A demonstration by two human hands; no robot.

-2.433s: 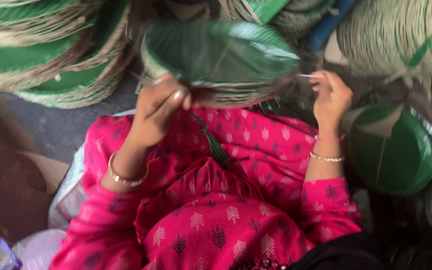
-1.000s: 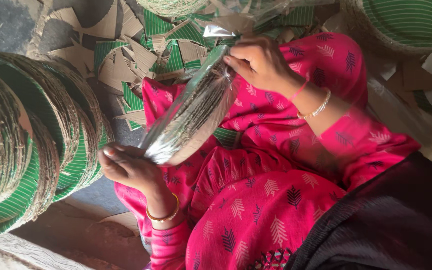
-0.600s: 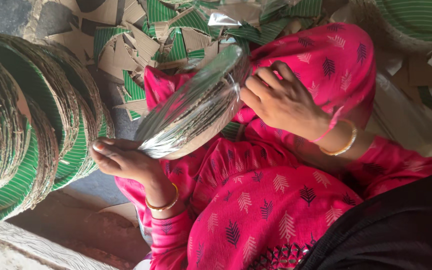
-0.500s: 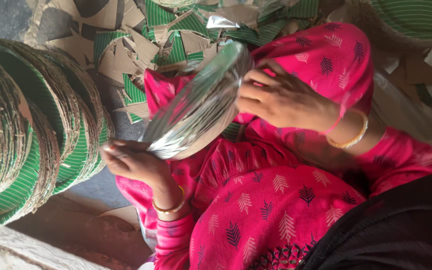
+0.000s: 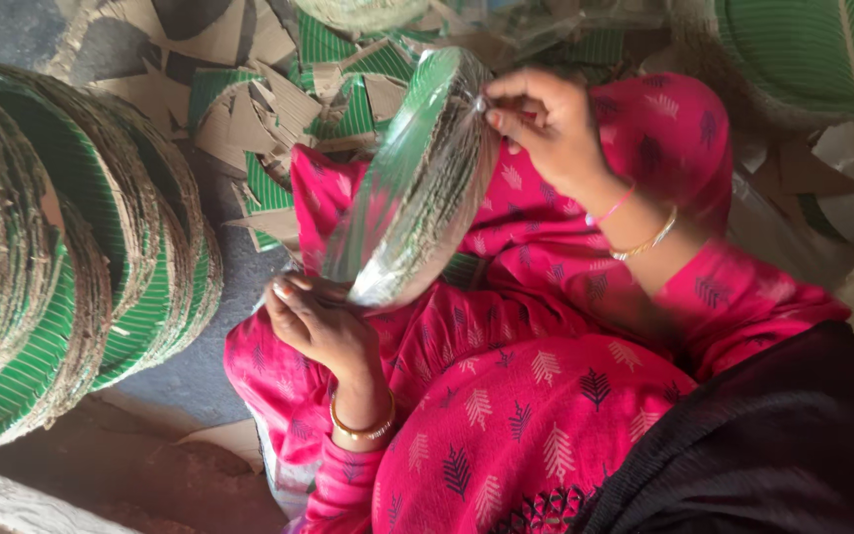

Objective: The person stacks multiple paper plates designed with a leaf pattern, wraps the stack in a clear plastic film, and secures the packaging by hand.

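I am gripping a plastic-wrapped stack of green paper plates (image 5: 417, 188) on edge over my lap, my left hand (image 5: 320, 326) clasping its lower rim and my right hand (image 5: 546, 129) pinching the wrap at its upper edge. Beside the stack, tall piles of green plates (image 5: 61, 247) are leaning, and cardboard scraps (image 5: 249, 99) are lying just beyond it.

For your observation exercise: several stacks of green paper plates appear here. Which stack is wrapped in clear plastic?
The stack of plates held between the left hand and right hand; shiny film covers it, while the floor stacks are bare.
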